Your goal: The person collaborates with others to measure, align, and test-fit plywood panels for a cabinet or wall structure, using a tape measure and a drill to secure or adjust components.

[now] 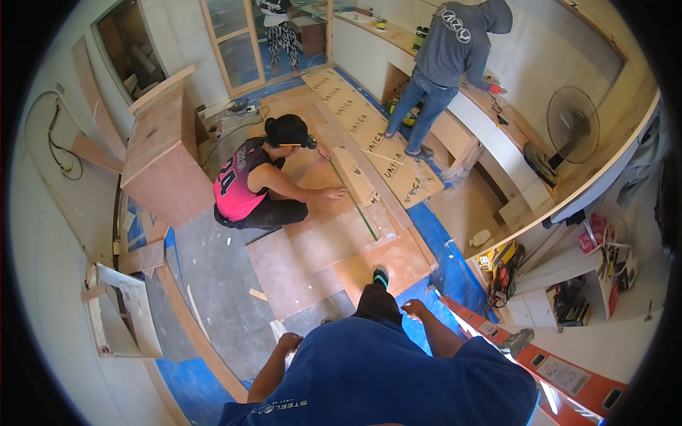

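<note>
My left hand (290,342) hangs beside my blue shirt (405,369), its fingers curled; something pale shows below it, and I cannot make out whether it is held. On the other side my right hand (413,308) hangs loosely closed, with nothing seen in it, near an orange ladder (490,328). Between them my foot (381,277) steps onto a brown plywood sheet (383,266). Ahead, a person in a black and pink jersey (245,181) squats on the sheets, both hands near a long green strip (355,202).
Printed boards (348,113) lie beyond the strip. A person in a grey hoodie (455,50) works at a long counter (490,106) near a fan (572,124). A wooden cabinet (160,153) stands left. Blue sheeting (437,241) covers floor at right; tools (504,277) lie beside it.
</note>
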`<control>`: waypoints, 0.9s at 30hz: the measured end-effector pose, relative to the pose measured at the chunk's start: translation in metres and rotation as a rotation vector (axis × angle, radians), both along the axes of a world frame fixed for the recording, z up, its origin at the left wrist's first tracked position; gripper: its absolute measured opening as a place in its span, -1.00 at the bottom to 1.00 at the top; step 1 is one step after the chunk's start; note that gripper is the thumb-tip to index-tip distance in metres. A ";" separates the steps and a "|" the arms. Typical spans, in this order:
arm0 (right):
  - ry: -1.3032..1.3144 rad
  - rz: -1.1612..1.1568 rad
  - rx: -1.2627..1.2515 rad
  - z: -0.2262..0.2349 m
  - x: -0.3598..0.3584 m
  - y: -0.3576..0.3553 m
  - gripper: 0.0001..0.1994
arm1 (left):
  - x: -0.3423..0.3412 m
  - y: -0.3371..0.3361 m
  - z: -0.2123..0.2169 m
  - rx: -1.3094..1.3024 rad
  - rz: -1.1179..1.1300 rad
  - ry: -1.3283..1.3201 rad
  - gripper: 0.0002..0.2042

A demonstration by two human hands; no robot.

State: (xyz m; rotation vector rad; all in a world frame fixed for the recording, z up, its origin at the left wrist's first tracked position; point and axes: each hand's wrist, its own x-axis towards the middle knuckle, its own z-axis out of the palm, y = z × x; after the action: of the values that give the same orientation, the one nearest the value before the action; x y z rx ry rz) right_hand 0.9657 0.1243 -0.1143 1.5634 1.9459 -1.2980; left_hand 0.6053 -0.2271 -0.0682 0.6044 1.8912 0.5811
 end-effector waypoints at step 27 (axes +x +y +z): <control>0.041 0.098 0.022 -0.028 0.008 0.009 -0.74 | 0.003 0.010 0.016 -0.064 0.042 -0.014 -0.74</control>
State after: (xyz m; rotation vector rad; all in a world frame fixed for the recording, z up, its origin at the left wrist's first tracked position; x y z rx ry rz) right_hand 0.9737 0.1335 -0.1418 1.4430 2.0408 -1.2824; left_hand 0.6084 -0.2170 -0.0518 0.5187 1.9063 0.5484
